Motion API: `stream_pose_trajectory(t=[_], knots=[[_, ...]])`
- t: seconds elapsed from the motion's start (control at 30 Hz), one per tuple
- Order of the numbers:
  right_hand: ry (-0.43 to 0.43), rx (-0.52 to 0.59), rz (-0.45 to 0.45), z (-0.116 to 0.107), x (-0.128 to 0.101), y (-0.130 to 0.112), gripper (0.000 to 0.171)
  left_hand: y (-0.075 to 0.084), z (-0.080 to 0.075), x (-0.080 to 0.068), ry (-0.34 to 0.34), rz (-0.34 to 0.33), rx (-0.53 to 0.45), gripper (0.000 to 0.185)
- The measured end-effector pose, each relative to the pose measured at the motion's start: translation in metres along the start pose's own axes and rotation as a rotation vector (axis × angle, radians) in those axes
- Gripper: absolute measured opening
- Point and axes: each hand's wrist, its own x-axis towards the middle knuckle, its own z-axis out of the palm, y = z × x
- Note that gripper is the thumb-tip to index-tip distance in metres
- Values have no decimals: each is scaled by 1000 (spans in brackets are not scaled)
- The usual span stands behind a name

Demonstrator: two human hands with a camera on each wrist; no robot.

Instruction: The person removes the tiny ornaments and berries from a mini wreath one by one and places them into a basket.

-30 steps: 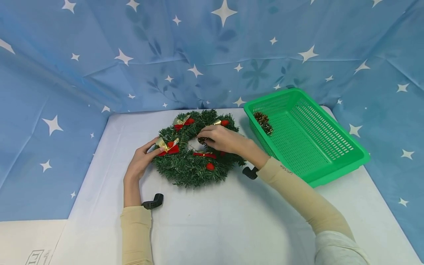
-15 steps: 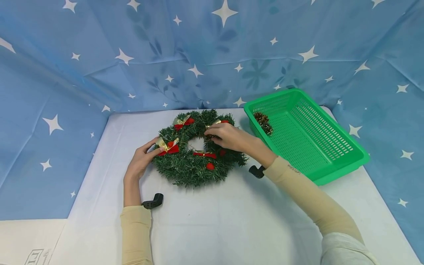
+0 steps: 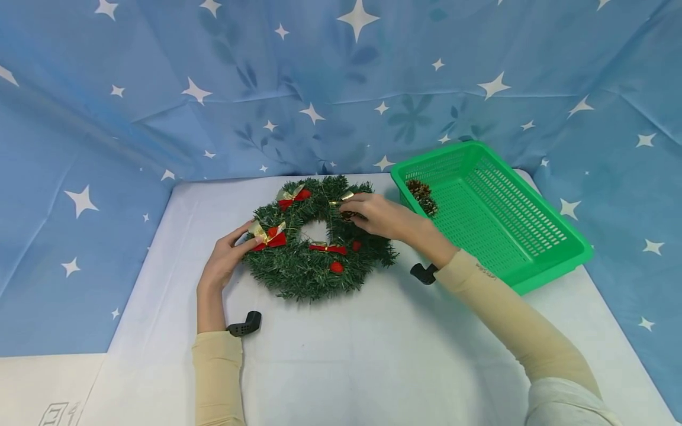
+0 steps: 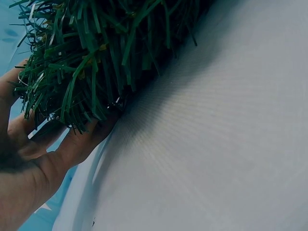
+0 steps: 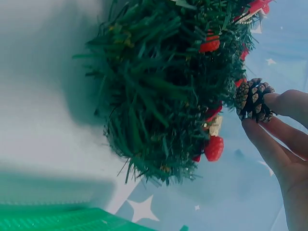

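No word is reading clearly. Well to the left of the wreath (image 3: pixel 298 275) and nearer the person, a boxed mark (image 3: pixel 53 415) is standing on a pale surface (image 3: pixel 37 378), with fainter characters (image 3: pixel 72 413) running just beside it. To the wreath's right and nearer the person, tiny dark lettering (image 3: pixel 485 271) is running along the right sleeve (image 3: pixel 511 310) by its cuff, staying too small to decipher.

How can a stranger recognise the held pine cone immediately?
On the white table, find the green wreath. Over its right side, the right grip pinches a brown pine cone. Other cones lie in the green basket; only this one is held.
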Motion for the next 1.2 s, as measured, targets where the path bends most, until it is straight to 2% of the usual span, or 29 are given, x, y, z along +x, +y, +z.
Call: stream_pose_trajectory(t=[0.77,1.2], knots=[[55,-28,-11,-13,-15,10,30,1,-1,-3,3,3,-2,80],[91,-54,61,-26,-26,16,33,2,0,-2,1,11,4,77]])
